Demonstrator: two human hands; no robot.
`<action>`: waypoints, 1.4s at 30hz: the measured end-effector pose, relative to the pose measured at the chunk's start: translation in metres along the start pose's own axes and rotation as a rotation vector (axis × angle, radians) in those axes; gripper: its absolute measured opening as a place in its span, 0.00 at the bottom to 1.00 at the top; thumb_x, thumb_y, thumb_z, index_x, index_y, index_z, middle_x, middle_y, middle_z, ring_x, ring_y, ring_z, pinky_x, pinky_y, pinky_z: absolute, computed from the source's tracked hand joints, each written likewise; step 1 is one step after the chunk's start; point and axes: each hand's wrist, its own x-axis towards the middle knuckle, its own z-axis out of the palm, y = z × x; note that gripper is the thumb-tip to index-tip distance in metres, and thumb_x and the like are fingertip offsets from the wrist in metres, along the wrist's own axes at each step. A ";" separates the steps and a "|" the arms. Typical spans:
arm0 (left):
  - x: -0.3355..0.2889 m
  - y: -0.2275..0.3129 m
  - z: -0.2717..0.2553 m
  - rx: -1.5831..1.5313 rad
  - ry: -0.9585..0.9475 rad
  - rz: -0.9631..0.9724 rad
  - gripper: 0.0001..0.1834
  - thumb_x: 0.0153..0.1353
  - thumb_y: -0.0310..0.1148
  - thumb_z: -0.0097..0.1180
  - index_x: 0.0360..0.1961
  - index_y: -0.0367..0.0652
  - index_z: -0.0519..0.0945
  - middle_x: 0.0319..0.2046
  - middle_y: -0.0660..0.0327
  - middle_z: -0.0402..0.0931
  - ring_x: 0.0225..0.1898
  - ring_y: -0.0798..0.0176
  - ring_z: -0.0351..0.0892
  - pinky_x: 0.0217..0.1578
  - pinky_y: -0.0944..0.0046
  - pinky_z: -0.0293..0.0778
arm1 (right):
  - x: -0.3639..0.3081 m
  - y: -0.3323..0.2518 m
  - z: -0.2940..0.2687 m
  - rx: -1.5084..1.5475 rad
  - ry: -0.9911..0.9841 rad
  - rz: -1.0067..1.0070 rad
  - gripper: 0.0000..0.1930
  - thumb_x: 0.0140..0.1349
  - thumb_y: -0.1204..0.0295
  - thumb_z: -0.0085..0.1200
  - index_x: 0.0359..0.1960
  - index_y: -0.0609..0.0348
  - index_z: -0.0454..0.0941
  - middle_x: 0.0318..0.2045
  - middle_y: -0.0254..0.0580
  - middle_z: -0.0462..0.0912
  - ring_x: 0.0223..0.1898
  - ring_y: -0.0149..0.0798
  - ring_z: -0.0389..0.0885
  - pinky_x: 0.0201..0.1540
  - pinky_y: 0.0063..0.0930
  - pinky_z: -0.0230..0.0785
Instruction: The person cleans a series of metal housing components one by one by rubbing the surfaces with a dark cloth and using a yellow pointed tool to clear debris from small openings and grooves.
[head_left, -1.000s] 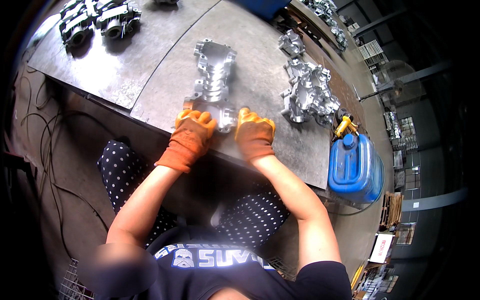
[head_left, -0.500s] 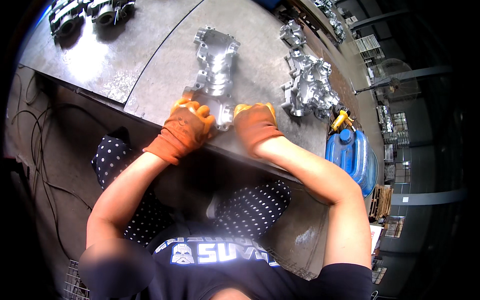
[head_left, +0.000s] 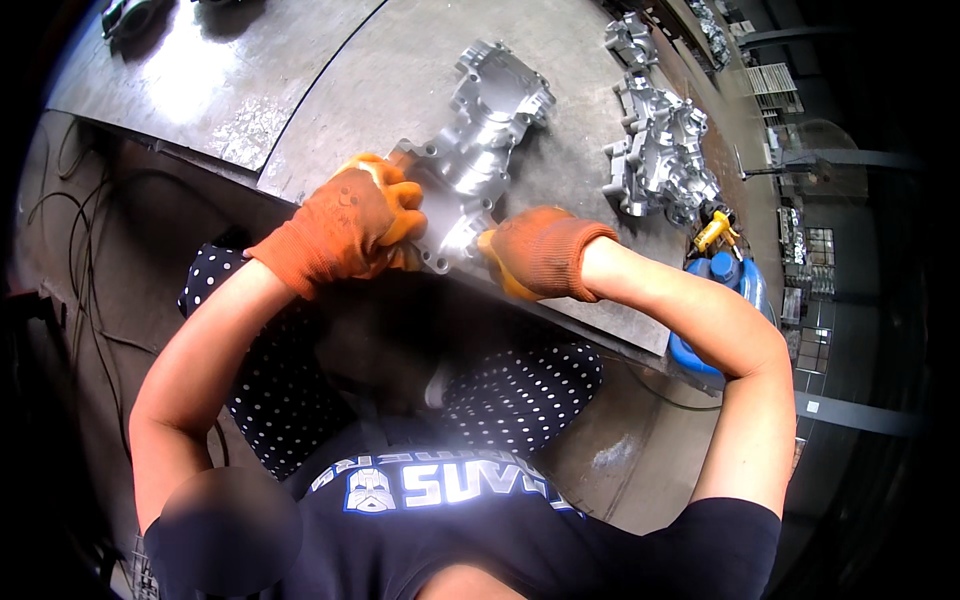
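Orange-gloved, both my hands grip the near end of a cast aluminium housing at the bench's front edge.

From the head camera: my left hand [head_left: 352, 222] is closed around the left near corner of the aluminium housing [head_left: 478, 135], and my right hand [head_left: 538, 250] is clamped on its right near corner; the casting lies flat on the steel bench [head_left: 300, 80], reaching away from me. I judge this the handling step, grip set before shifting the part. More castings [head_left: 655, 150] sit well apart to the right, so any move needs an even, two-handed pull.
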 end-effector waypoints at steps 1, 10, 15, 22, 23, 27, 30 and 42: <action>-0.001 -0.002 -0.002 -0.024 0.010 0.014 0.13 0.42 0.34 0.66 0.32 0.53 0.81 0.34 0.65 0.77 0.43 0.53 0.78 0.51 0.51 0.72 | 0.000 0.003 0.002 0.024 0.012 -0.042 0.15 0.60 0.69 0.53 0.46 0.61 0.79 0.40 0.56 0.86 0.44 0.59 0.85 0.48 0.47 0.76; 0.010 -0.007 -0.015 -0.027 -0.035 0.048 0.12 0.42 0.35 0.69 0.31 0.52 0.83 0.34 0.66 0.79 0.40 0.53 0.79 0.49 0.53 0.72 | -0.001 0.032 0.038 0.698 0.197 -0.353 0.21 0.58 0.70 0.55 0.53 0.66 0.78 0.40 0.55 0.85 0.41 0.44 0.84 0.47 0.36 0.74; 0.017 0.004 -0.001 0.001 0.138 -0.070 0.13 0.41 0.35 0.71 0.31 0.49 0.83 0.33 0.63 0.79 0.39 0.50 0.79 0.46 0.50 0.73 | -0.025 0.028 0.072 1.360 0.387 -0.186 0.13 0.72 0.64 0.54 0.50 0.59 0.78 0.27 0.34 0.80 0.24 0.23 0.75 0.21 0.20 0.63; 0.066 0.114 0.089 0.037 0.539 -0.503 0.33 0.52 0.38 0.68 0.61 0.44 0.76 0.54 0.52 0.77 0.52 0.44 0.77 0.57 0.46 0.71 | -0.060 0.043 0.113 1.420 0.737 0.161 0.16 0.77 0.61 0.47 0.53 0.59 0.77 0.31 0.35 0.82 0.23 0.24 0.76 0.19 0.18 0.61; 0.080 0.130 0.094 -0.093 0.557 -0.433 0.35 0.52 0.38 0.68 0.62 0.44 0.75 0.56 0.51 0.77 0.54 0.44 0.76 0.58 0.46 0.70 | -0.057 0.057 0.127 1.294 0.811 0.178 0.16 0.77 0.62 0.47 0.53 0.61 0.77 0.31 0.34 0.83 0.26 0.27 0.79 0.25 0.20 0.68; 0.097 0.142 0.083 -0.159 0.437 -0.229 0.39 0.50 0.40 0.70 0.65 0.43 0.73 0.60 0.51 0.74 0.62 0.45 0.73 0.63 0.46 0.67 | -0.054 0.103 0.178 0.622 0.963 0.493 0.14 0.62 0.66 0.57 0.49 0.51 0.79 0.41 0.51 0.87 0.40 0.56 0.85 0.41 0.45 0.76; 0.088 0.085 0.084 0.262 0.229 -0.102 0.36 0.49 0.51 0.68 0.57 0.43 0.78 0.57 0.54 0.76 0.63 0.48 0.72 0.68 0.46 0.63 | -0.075 0.077 0.142 0.115 0.932 0.533 0.13 0.61 0.62 0.59 0.44 0.51 0.79 0.38 0.48 0.87 0.39 0.55 0.86 0.43 0.48 0.76; 0.097 0.064 0.082 0.161 0.152 -0.033 0.18 0.48 0.50 0.69 0.33 0.49 0.82 0.38 0.61 0.77 0.48 0.51 0.78 0.55 0.51 0.70 | -0.055 0.072 0.086 -0.384 0.573 0.551 0.06 0.60 0.72 0.55 0.35 0.49 0.84 0.33 0.40 0.89 0.38 0.42 0.89 0.42 0.39 0.74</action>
